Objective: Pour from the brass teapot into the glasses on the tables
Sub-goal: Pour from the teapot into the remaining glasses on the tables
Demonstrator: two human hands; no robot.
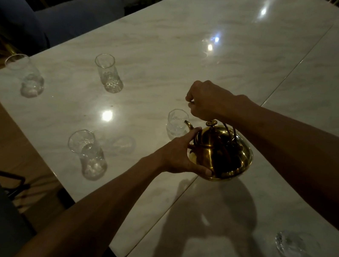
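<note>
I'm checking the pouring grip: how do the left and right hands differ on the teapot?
The right hand grips the handle from above, fingers curled tight; the left hand cups the body from the side, thumb and fingers spread. The right hand is above the lid, the left beside the spout. Both hold the teapot.

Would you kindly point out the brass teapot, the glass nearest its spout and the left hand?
brass teapot [227,160], head view, on its rounded body.
glass nearest the spout [174,125], head view, on its side wall.
left hand [178,155], head view, on the back of the hand.
</note>
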